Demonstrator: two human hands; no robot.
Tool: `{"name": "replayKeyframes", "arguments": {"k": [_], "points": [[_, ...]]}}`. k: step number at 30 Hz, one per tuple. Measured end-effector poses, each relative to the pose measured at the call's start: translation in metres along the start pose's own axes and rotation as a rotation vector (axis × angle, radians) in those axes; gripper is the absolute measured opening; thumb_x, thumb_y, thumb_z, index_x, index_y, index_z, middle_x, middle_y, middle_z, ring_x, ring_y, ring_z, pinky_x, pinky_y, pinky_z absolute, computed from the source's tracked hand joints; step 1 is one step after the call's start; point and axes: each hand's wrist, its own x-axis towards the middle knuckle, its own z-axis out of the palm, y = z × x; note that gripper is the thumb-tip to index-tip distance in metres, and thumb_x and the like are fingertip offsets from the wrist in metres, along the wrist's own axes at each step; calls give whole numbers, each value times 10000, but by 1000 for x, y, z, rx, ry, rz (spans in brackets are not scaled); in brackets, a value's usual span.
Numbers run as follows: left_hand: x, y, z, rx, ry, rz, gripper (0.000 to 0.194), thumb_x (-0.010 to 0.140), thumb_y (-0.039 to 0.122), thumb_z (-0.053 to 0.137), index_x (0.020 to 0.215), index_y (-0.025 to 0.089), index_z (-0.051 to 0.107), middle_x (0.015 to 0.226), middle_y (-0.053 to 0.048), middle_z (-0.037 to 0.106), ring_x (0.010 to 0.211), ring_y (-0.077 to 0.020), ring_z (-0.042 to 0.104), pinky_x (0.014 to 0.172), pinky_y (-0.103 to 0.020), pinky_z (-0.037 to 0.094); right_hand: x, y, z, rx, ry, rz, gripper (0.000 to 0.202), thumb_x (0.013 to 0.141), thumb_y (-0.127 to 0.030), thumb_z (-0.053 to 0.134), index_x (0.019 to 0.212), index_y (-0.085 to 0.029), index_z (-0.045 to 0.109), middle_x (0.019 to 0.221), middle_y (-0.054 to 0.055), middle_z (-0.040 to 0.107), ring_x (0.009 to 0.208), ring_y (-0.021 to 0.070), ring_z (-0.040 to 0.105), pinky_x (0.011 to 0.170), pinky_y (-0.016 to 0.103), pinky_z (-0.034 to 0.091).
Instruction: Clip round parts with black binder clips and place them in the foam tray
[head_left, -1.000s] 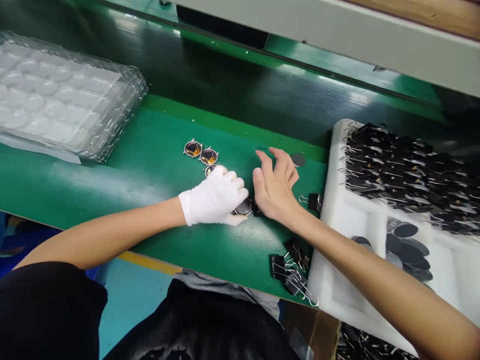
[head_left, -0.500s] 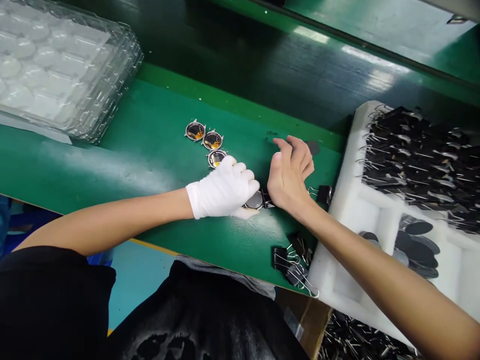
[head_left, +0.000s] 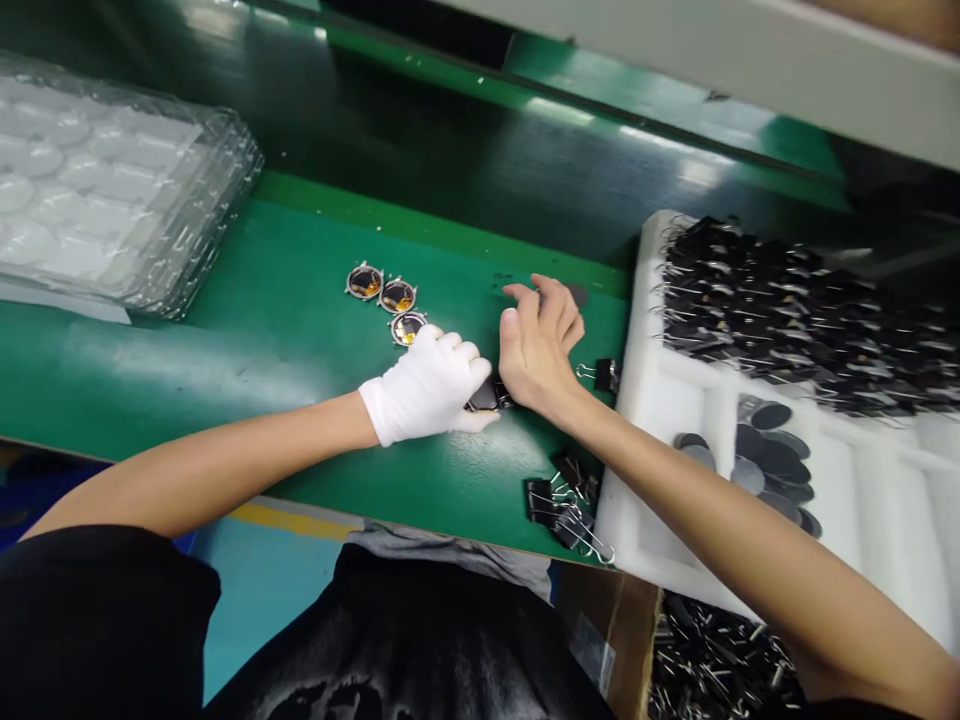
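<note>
My left hand (head_left: 431, 385), in a white glove, is closed around a round watch case (head_left: 482, 395) with a dark disc on its face. A black binder clip (head_left: 504, 394) sits at the watch's right edge, partly covered by my bare right hand (head_left: 541, 345). The heel of that palm is against the clip, while its fingers are loosely bent and apart, with nothing seen between them. Three watch cases (head_left: 396, 296) with dark and orange faces lie just beyond my left hand. Behind the right fingers, a dark disc (head_left: 576, 296) is partly hidden.
Stacked clear plastic trays (head_left: 112, 200) stand at left on the green bench (head_left: 292, 350). On the right, a white foam tray (head_left: 637, 450) holds rows of black clips (head_left: 787, 300) and grey discs (head_left: 772, 450). Loose binder clips (head_left: 562, 505) lie near the front edge, another (head_left: 606, 374) beside the tray.
The whole view has shifted, so the bench things appear further left. My hands keep nearly the same grip and pose around the watch case and clip.
</note>
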Motion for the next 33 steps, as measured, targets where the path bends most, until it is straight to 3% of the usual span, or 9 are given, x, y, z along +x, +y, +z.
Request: {"name": "replayKeyframes", "arguments": {"k": [3,6,9,11,13,19,24,28,33], "points": [[-5,-1,-6,44,28,-19,529,928,632,551,868,127,695,802,-136,674,808,-307,632,754,-427,318,7,7,-31,143,-12,-19,558,1099,-488,94,1378,-281,530,1468,136,485,1394,319,428,1104,565,373],[-12,-5,-17,44,58,-60,716,840,817,533,884,125,712,758,-132,664,769,-317,627,760,-444,324,1,31,-83,156,-187,-181,463,1102,-494,241,1228,-268,624,1217,104,646,1161,284,582,994,475,438],[-16,-15,-27,9,83,48,780,832,795,585,1256,146,672,1123,-185,720,965,-351,653,801,-446,340,-28,60,-124,-80,-436,-338,292,1027,-484,526,1083,-244,683,1042,88,672,987,279,619,859,425,417],[-15,-22,-29,-12,62,211,708,901,663,606,1447,216,553,1429,-171,620,1173,-354,612,841,-441,347,-52,76,-134,-249,-506,-386,224,951,-444,670,1031,-238,708,991,86,672,932,290,620,778,399,367],[-13,-28,-29,-20,19,310,610,941,573,603,1455,250,543,1485,-140,590,1232,-334,587,855,-434,349,-69,86,-133,-361,-494,-411,144,932,-359,706,982,-225,725,955,87,675,889,284,618,731,379,311],[-9,-35,-30,104,-45,234,406,960,565,601,935,175,713,998,-120,732,936,-300,638,795,-433,335,-71,83,-118,-263,-348,-534,277,1060,-204,496,936,-202,744,897,56,689,754,193,607,756,394,281],[-9,-28,-29,74,20,194,579,922,633,634,1289,186,647,1214,-154,707,1016,-319,638,816,-429,337,-56,65,-101,-71,-292,-592,251,1067,-243,523,964,-204,748,958,48,697,801,177,622,821,391,297],[-9,-28,-28,59,-52,206,369,954,537,605,1055,194,697,973,-99,724,880,-275,643,769,-402,318,-45,49,-88,40,-366,-582,231,1057,-226,521,963,-217,733,1004,44,692,806,167,607,843,391,307],[-13,-38,-31,108,-26,164,381,918,529,600,851,160,669,798,-101,676,791,-279,640,738,-405,324,-25,17,-78,192,-320,-425,209,1041,-389,520,1136,-239,631,1278,116,656,1197,304,561,921,436,368]]}}
